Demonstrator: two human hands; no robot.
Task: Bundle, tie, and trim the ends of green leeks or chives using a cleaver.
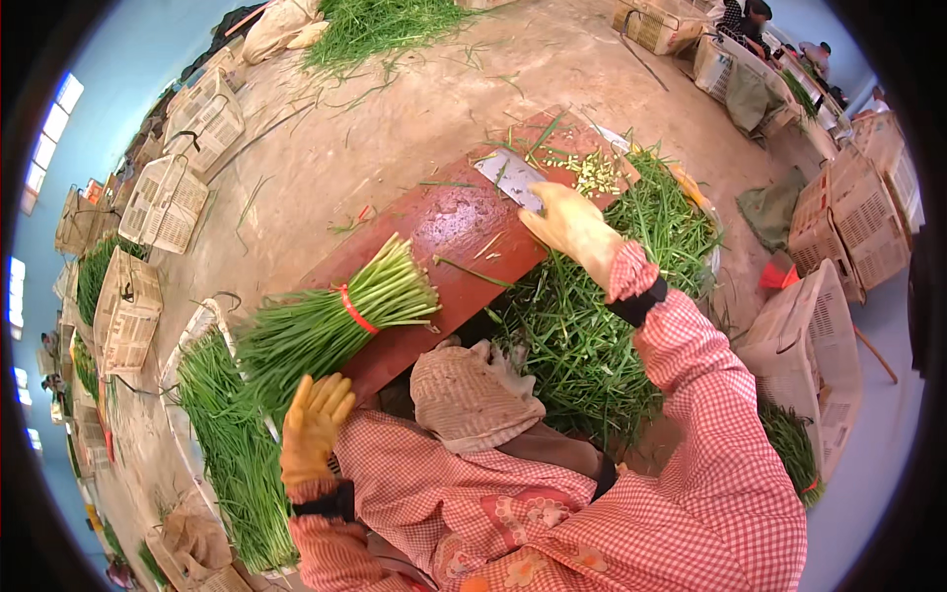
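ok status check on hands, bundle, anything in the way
Right hand gripping cleaver; left hand open, empty. Tied green bundle on red board, leaves overhanging. Chopped bits beside cleaver.

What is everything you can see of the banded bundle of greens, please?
The bundle of greens has slim, dark green leaves and paler stalk ends, cinched by a red band. It lies on the reddish board, pale ends rightward, leafy ends past the board's edge. The left hand is close by; contact is unclear.
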